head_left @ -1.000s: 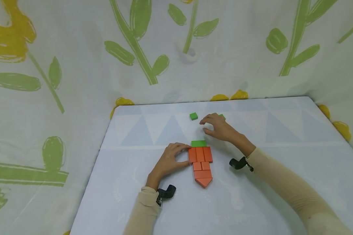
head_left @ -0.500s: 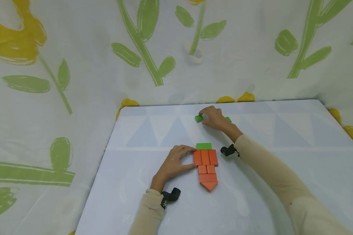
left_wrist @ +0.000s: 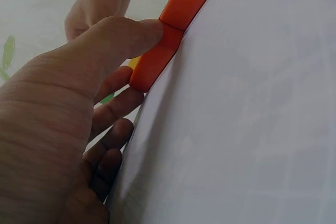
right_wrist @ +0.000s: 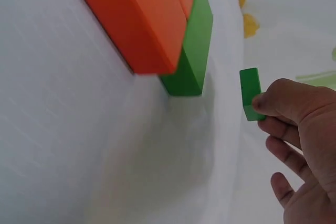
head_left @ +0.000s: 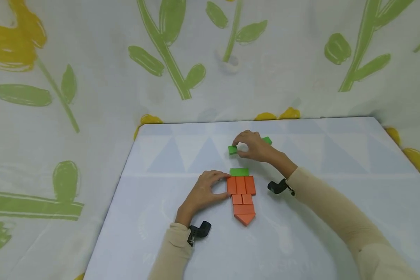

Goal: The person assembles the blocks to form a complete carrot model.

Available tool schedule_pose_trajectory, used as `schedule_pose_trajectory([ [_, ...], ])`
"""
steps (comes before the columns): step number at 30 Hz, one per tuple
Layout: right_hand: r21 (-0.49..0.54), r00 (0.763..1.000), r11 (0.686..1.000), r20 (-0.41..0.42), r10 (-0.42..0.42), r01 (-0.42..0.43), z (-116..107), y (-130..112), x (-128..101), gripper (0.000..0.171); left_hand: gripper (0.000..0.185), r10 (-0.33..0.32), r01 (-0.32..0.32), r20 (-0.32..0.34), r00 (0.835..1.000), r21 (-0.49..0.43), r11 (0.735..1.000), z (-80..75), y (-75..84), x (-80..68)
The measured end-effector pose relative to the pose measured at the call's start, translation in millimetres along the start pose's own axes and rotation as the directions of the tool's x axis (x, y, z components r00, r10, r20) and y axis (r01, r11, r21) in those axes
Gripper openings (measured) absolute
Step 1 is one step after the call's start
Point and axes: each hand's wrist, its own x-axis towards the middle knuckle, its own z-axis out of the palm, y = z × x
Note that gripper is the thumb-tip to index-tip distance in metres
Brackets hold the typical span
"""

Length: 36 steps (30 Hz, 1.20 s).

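Observation:
My right hand (head_left: 253, 146) pinches a small green block (right_wrist: 251, 85) between thumb and fingertips, above the far part of the table. Below it, a green rectangular block (head_left: 239, 172) lies against the top of a row of three upright orange blocks. My left hand (head_left: 203, 190) spans the leftmost orange block (head_left: 231, 186), index fingertip at its far end and thumb at its near end. Under that row come two small orange squares, a wide orange block (head_left: 243, 209) and an orange triangle (head_left: 245, 219) pointing towards me.
Another green block (head_left: 267, 140) lies behind the right hand, partly covered by it. The white table (head_left: 154, 249) has a pale blue triangle print at its far end. A cloth (head_left: 101, 46) with printed leaves and yellow flowers hangs behind and to the left.
My right hand has reached to the far small green block, gripped it and brought it slightly nearer. The left hand stays at the orange blocks, and the head view has shifted a little.

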Motion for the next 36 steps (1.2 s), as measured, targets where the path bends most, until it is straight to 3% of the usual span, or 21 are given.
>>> schedule_pose_trajectory([
  [12,0.029,0.996,0.997,0.051,-0.08,0.078,12.8,-29.3,-18.9,0.02,0.056,-0.003,0.003,-0.007,1.0,0.002,1.0,1.4,-3.7,-0.4],
  [28,0.01,0.991,0.999,0.123,-0.047,0.047,20.9,-22.1,-18.2,0.021,0.055,0.008,-0.008,-0.016,1.0,-0.013,1.0,2.6,-4.4,0.9],
  [32,0.026,0.995,1.0,0.099,-0.015,0.013,13.2,-19.7,-24.2,0.024,0.055,0.021,-0.021,-0.019,1.0,0.002,1.0,3.4,-5.3,2.1],
  [36,0.0,0.999,0.999,-0.005,0.043,-0.043,0.2,-7.7,-32.7,0.029,0.055,0.013,-0.013,-0.02,1.0,0.011,1.0,3.5,-5.1,1.8],
])
